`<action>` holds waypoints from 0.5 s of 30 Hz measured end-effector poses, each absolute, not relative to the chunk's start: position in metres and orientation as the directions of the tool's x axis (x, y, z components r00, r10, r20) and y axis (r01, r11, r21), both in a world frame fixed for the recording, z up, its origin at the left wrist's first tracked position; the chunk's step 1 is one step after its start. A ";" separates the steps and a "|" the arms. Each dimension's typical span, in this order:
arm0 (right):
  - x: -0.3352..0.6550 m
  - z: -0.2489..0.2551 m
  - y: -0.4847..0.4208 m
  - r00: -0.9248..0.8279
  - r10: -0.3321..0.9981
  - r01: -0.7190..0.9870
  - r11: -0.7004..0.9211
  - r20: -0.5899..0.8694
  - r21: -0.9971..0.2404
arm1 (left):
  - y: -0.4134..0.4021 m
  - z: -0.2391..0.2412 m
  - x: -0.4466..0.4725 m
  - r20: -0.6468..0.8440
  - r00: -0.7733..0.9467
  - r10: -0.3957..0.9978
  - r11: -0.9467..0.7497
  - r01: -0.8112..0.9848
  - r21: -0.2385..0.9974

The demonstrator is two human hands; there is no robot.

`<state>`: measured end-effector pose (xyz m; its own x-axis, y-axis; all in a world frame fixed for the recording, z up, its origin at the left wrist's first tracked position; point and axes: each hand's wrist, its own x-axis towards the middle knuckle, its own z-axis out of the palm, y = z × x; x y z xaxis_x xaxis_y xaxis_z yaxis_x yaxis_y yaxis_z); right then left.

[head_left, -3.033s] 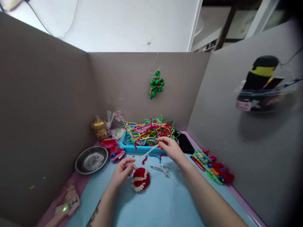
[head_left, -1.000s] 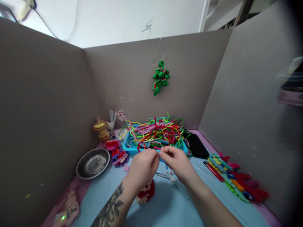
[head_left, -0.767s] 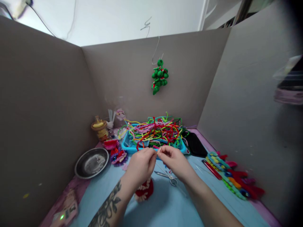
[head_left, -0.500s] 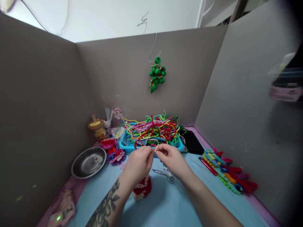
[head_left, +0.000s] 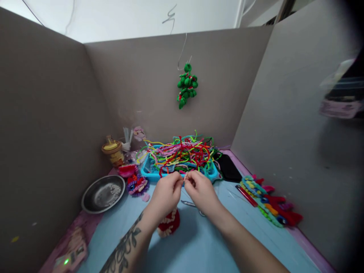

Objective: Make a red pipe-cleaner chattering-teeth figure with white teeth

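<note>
My left hand and my right hand meet fingertip to fingertip over the blue cloth. Both are closed in a pinch. A tiny pale bit shows between the fingertips, too small to name. Below my left hand sits a red and cream crocheted piece, partly covered by that wrist. Scissors lie under my right hand, which hides much of them. Just beyond my fingers stands a light blue basket heaped with many-coloured yarn strands.
On the left are a metal bowl with small clear beads, a brown-lidded cup and purple-red crochet pieces. A black phone, a red cutter and colourful crochet strips lie right. A green crocheted ornament hangs behind.
The view has shifted slightly, so things sit a little further left and higher. My hands stay pinched together, and my right hand now covers more of the scissors.
</note>
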<state>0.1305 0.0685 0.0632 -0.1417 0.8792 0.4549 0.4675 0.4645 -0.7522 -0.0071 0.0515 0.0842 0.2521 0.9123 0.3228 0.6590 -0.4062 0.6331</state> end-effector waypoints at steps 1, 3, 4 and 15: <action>0.131 0.063 0.069 -0.149 0.863 0.497 0.488 0.483 -0.718 | 0.053 0.083 -0.007 0.307 0.242 0.920 -0.389 0.636 0.666; 0.131 0.060 0.069 -0.165 0.836 0.532 0.523 0.524 -0.666 | 0.056 0.080 -0.007 0.280 0.218 0.935 -0.354 0.594 0.723; 0.131 0.059 0.070 -0.172 0.826 0.544 0.534 0.537 -0.647 | 0.058 0.079 -0.007 0.265 0.209 0.941 -0.337 0.575 0.745; 0.163 0.061 0.091 0.015 0.853 0.641 0.392 0.522 -0.660 | 0.035 0.106 -0.005 0.214 0.397 0.893 -0.396 0.464 0.792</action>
<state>0.1628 0.0909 0.0608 0.0152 0.8530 0.5217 0.6412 0.3920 -0.6597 -0.0051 0.0349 0.1058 0.3966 0.8927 0.2140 0.4642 -0.3962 0.7922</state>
